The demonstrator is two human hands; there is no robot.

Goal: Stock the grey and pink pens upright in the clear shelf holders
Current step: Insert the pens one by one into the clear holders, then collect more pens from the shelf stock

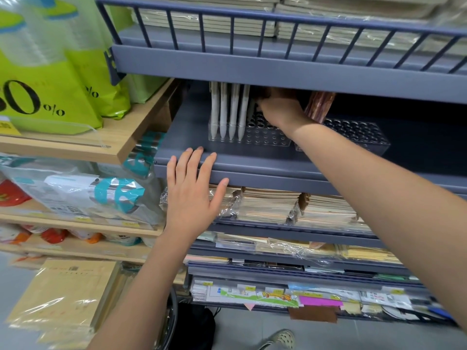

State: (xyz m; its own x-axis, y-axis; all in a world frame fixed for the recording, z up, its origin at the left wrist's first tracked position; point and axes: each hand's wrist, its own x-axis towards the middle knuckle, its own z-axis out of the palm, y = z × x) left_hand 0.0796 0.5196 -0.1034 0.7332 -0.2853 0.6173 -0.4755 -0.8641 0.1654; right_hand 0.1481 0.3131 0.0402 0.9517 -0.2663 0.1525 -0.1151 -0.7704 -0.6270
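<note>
Several grey pens (pixel 228 109) stand upright in the left end of a clear holder (pixel 267 138) on the grey shelf (pixel 252 162). My right hand (pixel 280 109) reaches in over this holder with its fingers curled round what looks like another grey pen beside the standing ones. The upper shelf hides my fingertips. Just right of my wrist leans a wrapped bundle of pink pens (pixel 319 104), above a second clear holder (pixel 358 135) with bare holes. My left hand (pixel 194 188) is flat and holds nothing, its fingertips resting on the shelf's front lip.
The upper shelf's front edge (pixel 278 72) hangs low over the pens. Stacks of wrapped notebooks (pixel 267 203) fill the shelf below. A wooden shelf (pixel 75 145) with green bags stands at the left. Brown envelopes (pixel 65 296) lie at the lower left.
</note>
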